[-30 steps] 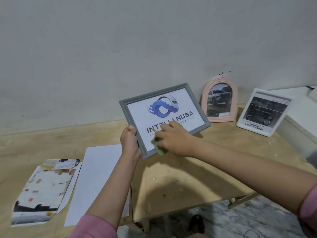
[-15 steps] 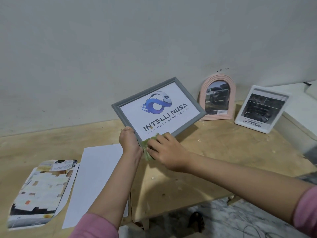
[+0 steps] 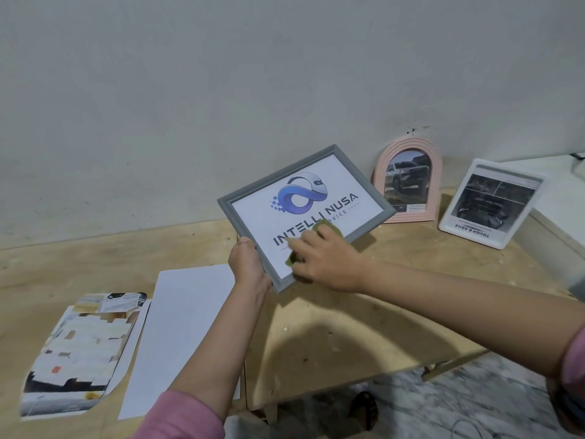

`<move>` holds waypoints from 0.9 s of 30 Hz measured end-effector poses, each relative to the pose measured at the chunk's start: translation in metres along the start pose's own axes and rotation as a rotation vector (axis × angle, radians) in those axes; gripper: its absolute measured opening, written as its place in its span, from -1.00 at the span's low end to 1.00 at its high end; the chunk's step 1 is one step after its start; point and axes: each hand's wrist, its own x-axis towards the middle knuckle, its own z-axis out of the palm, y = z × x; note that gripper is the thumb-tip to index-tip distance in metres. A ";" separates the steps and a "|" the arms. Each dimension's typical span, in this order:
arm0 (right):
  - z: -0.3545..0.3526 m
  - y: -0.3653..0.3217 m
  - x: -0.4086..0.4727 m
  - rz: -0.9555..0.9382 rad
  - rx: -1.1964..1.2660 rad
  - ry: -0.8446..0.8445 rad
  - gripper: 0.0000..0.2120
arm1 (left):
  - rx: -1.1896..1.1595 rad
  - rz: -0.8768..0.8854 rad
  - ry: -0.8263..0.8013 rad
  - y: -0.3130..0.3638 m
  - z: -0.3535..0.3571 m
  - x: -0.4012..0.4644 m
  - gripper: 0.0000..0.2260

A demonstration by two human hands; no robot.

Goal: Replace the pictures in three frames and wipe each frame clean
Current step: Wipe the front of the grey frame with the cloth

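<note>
A: Since half a second back, our right hand (image 3: 329,261) and its green cloth (image 3: 327,230) have climbed from the lower rim of the grey frame (image 3: 304,217) onto the glass, over the printed lettering.

B: Item, grip. Our left hand (image 3: 248,264) pinches the frame's lower-left edge, thumb on the front, fingers behind, we think; they are hidden. Right-hand fingers lie flat and close together, pressing the cloth down.

A: Item, location. Frame held in the air above the wooden table (image 3: 348,327), left of the pink arched frame (image 3: 408,182) and the white frame (image 3: 493,204), both standing at the wall.

B: Item, orientation. Face towards us, leaning back; long axis rising from lower left to upper right, logo upright along it.

A: Item, method. We judge it best to sweep along that long axis in overlapping passes, with light pressure, bracing with the left hand so the frame does not twist, then run round the moulding.
</note>
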 end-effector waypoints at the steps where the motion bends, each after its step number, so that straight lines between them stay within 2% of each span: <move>1: -0.003 0.008 0.002 0.134 0.047 -0.019 -0.86 | 0.014 0.003 -0.003 0.001 0.000 0.000 -0.73; 4: -0.010 0.017 0.007 0.690 0.433 -0.103 -0.60 | 0.059 0.013 -0.032 0.002 0.001 0.000 -0.75; 5: -0.009 0.011 0.008 0.771 0.559 -0.144 -0.51 | 0.071 0.018 -0.040 0.001 0.002 -0.001 -0.76; 6: -0.010 0.002 0.008 0.767 0.658 -0.166 -0.44 | 0.084 0.030 -0.050 0.000 0.004 -0.003 -0.76; 7: -0.008 -0.010 0.008 0.688 0.700 -0.179 -0.38 | 0.097 0.058 -0.056 0.000 0.007 -0.004 -0.75; 9: 0.001 -0.032 -0.001 0.410 0.650 -0.236 -0.31 | 0.125 0.127 -0.067 -0.001 0.010 -0.005 -0.72; 13: 0.007 -0.035 -0.033 0.077 0.383 -0.234 -0.43 | 0.201 0.158 -0.035 0.001 0.001 -0.003 -0.70; 16: 0.018 -0.015 -0.054 -0.035 0.267 -0.165 -0.56 | 0.235 0.192 -0.011 0.006 -0.006 0.000 -0.69; 18: 0.030 0.005 -0.067 0.118 0.312 -0.173 -0.64 | 0.270 0.258 -0.010 0.012 -0.006 0.000 -0.67; 21: 0.040 0.042 -0.086 0.664 0.447 -0.227 -0.77 | 0.323 0.345 0.010 0.017 -0.009 0.001 -0.65; 23: 0.050 0.061 -0.094 0.970 0.486 -0.264 -0.57 | 0.344 0.371 0.018 0.017 -0.011 0.001 -0.66; 24: 0.054 0.068 -0.092 1.044 0.476 -0.250 -0.43 | 0.355 0.380 0.019 0.016 -0.011 0.000 -0.66; 26: 0.058 0.068 -0.083 1.085 0.499 -0.167 -0.30 | 0.380 0.403 0.018 0.015 -0.008 -0.004 -0.65; 27: 0.061 0.064 -0.079 1.051 0.527 -0.186 -0.26 | 0.383 0.418 0.019 0.014 -0.005 -0.007 -0.65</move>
